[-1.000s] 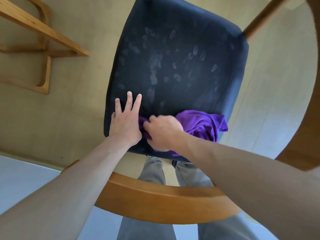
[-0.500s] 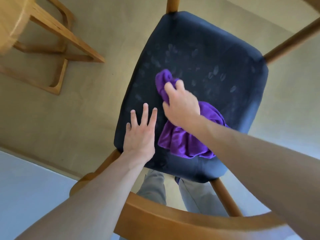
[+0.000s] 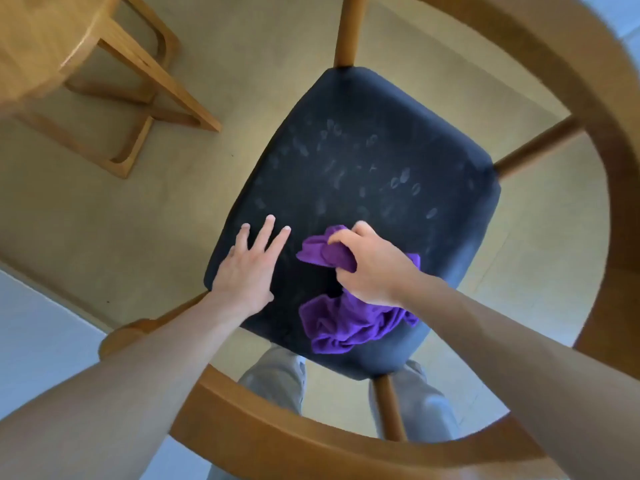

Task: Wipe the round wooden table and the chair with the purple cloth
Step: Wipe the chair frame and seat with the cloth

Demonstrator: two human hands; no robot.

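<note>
Two hands are set on the dark chair seat (image 3: 363, 161): the left hand (image 3: 247, 268) is laid flat, fingers straight, likely to steady the chair, while the purple cloth (image 3: 349, 323) is clenched in the right hand (image 3: 372, 268) grip at the near edge, where pale smudges are left unwiped

Dark padded chair seat (image 3: 363, 174): upper half of frame is bare, smudged, open to reach. Lower half taken by flat left hand (image 3: 247, 271) and bunched purple cloth (image 3: 346, 327). Curved wooden backrest rail (image 3: 311, 441) rings the seat along bottom and right. Round wooden table (image 3: 38, 46) blocks upper left.
</note>
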